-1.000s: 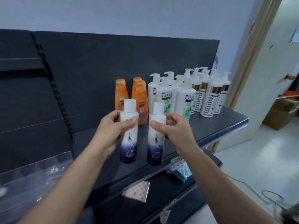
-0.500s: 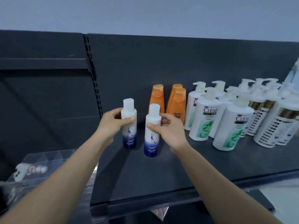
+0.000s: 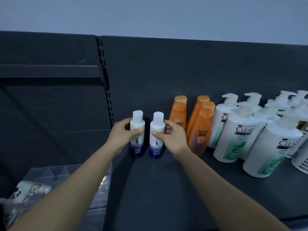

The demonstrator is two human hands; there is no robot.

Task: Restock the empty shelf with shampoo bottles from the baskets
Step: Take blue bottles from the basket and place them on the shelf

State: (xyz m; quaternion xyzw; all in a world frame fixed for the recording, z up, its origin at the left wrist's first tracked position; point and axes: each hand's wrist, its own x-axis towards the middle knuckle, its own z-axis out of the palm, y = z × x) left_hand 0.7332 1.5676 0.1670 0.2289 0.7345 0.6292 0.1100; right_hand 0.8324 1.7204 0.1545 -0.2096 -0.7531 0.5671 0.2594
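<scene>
At mid-frame on the dark shelf [image 3: 166,189], my left hand [image 3: 120,137] grips one blue-and-white shampoo bottle [image 3: 137,135], my right hand [image 3: 173,137] its twin [image 3: 156,139]; letting go crookedly could tip them into the orange bottles [image 3: 198,129].

Two white-and-blue bottles [image 3: 137,121], one gripped by the left hand [image 3: 120,135], one by the right hand [image 3: 174,139]. Three orange bottles [image 3: 178,112]. At least five CLEAR pump bottles [image 3: 238,130]; the back rows blur. Striped pump bottles [image 3: 300,163] run off frame, uncountable. One clear basket [image 3: 100,185].
</scene>
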